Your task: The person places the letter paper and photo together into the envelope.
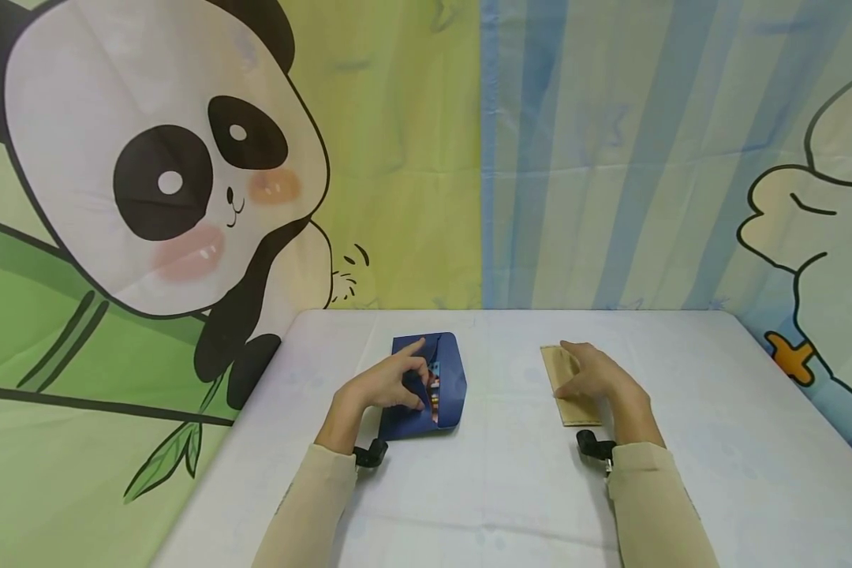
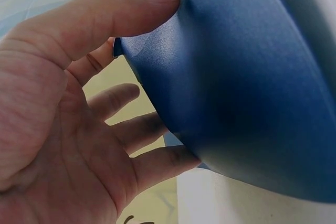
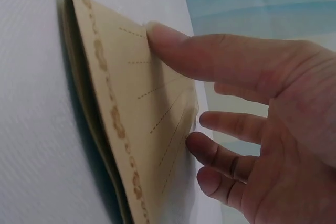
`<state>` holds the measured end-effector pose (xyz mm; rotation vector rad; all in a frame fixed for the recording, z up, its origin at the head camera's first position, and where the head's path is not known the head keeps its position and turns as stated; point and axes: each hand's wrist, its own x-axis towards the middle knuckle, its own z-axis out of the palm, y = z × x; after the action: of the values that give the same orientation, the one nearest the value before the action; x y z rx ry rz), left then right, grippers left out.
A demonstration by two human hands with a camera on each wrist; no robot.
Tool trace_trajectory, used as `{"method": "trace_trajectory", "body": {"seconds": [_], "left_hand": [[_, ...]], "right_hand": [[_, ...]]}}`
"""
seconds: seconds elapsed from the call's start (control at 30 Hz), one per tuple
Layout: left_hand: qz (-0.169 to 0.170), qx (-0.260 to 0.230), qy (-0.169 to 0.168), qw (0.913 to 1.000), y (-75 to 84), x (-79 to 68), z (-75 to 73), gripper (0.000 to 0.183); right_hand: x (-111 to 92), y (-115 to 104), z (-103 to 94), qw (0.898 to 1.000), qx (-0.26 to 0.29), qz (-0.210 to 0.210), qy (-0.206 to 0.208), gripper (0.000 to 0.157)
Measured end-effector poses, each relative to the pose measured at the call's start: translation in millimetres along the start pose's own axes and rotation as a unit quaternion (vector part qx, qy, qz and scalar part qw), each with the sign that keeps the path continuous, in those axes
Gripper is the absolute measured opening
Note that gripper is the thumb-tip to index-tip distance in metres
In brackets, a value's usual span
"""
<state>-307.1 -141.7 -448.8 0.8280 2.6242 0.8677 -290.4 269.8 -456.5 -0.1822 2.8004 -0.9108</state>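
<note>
On the left of the table in the head view lies a blue envelope (image 1: pixel 453 386) with its flap folded out to the right. Through its opening shows a colourful printed piece (image 1: pixel 435 383), whose kind is unclear. My left hand (image 1: pixel 386 383) pinches the envelope's edge, thumb on the near face in the left wrist view and the index finger partly hidden behind. To the right lies a folded tan sheet of paper (image 3: pixel 123 77) with dotted lines and a brown patterned border. My right hand (image 1: pixel 599 375) holds its far edge, the thumb on its face; the index fingertip is hidden.
A white-covered table (image 1: pixel 497 489) spreads under both hands. Behind it hangs a cloth backdrop (image 1: pixel 412 158) with a printed panda on the left. Small black wrist cameras are strapped at both wrists, one (image 1: pixel 371 454) left and one (image 1: pixel 595 444) right.
</note>
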Motion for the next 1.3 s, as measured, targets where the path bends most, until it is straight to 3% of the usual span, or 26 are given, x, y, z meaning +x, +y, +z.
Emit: {"method": "trace_trajectory", "body": {"seconds": [0.37, 0.63, 0.97, 1.3], "left_hand": [[0.003, -0.001, -0.002, 1.0, 0.9, -0.2, -0.2, 0.027], [0.003, 0.004, 0.0, 1.0, -0.2, 0.0, -0.1, 0.028], [0.001, 0.0, 0.001, 1.0, 0.9, -0.3, -0.3, 0.027], [0.002, 0.002, -0.001, 1.0, 0.6, -0.4, 0.2, 0.027]], "right_hand": [[1, -7, 2.1, 1.0, -0.016, 0.01, 0.007, 0.095], [4, -6, 3.6, 1.0, 0.005, 0.022, 0.011, 0.098], [7, 3, -0.1, 1.0, 0.012, -0.003, 0.017, 0.075], [4, 1, -1.2, 0.998, 0.064, -0.003, -0.004, 0.056]]}}
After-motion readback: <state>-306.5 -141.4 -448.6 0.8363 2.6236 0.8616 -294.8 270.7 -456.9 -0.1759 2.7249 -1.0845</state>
